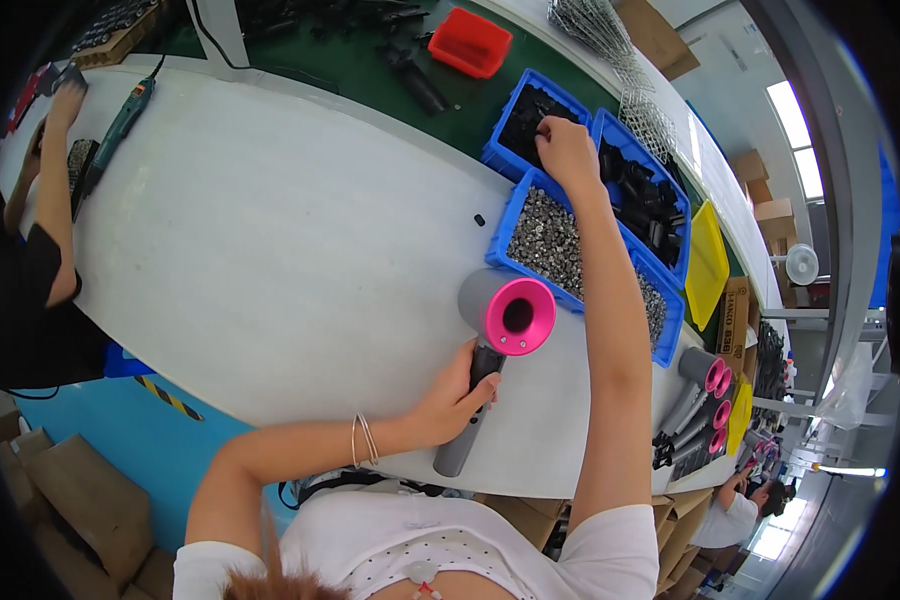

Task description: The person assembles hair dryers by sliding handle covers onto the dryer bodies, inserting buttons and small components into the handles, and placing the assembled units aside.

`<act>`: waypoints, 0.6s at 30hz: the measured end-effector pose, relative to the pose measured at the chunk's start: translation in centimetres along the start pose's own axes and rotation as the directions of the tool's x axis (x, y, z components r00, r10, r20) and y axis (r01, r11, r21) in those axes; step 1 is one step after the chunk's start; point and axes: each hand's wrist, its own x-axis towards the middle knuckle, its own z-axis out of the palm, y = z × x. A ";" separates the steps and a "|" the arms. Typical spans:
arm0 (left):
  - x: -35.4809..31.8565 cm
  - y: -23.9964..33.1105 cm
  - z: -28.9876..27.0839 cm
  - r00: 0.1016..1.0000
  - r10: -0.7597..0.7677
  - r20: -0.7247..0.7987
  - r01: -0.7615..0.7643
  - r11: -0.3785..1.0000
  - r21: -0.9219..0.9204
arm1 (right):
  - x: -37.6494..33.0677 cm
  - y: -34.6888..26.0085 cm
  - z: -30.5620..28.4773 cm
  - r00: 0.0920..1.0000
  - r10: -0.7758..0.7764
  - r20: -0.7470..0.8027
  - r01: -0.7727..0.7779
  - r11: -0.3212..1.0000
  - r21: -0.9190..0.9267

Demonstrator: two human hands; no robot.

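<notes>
My left hand (452, 400) is wrapped round the dark handle of a grey hair dryer (477, 295) with a pink ring at its round opening. The dryer stands head up over the white table, its handle slanting down towards me. Two small screws show on the pink ring. My right hand (567, 152) reaches far into a blue bin (489, 150) of small black parts (530, 118). Its fingers are pinched together, and what they hold is hidden. Beneath my right forearm is another blue bin (500, 240), filled with small metal screws (547, 238).
A blue bin of black plastic pieces (650, 205) stands right of my forearm. Several pink-ringed dryers (705, 370) lie at the right. One small black part (480, 220) sits on the white table (300, 240). A red tray (470, 43) is behind. Another person's arm (55, 200) works at far left, near an electric screwdriver (120, 130).
</notes>
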 end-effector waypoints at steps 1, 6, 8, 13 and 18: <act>0.0 0.0 0.1 1.000 0.006 0.002 -0.006 1.000 0.001 | -0.2 -0.4 -0.3 0.995 -0.004 -0.098 0.009 0.998 0.055; 0.1 0.2 -0.2 0.999 -0.027 0.028 0.027 1.000 -0.009 | -3.6 -2.2 -4.5 0.965 0.135 -0.227 -0.033 0.913 0.406; 0.2 0.3 -0.2 1.000 -0.026 0.014 0.026 1.000 0.015 | -7.5 -3.4 -7.6 0.968 0.229 -0.106 -0.130 0.812 0.569; 0.2 0.2 -0.1 0.999 -0.042 0.022 0.044 0.997 -0.065 | -21.6 -6.9 -12.0 0.982 0.181 -0.047 -0.088 0.668 0.739; 0.0 -0.6 -0.3 0.998 -0.067 0.019 0.068 0.997 -0.040 | -29.3 -10.0 -10.4 0.929 0.349 0.120 -0.281 0.460 0.842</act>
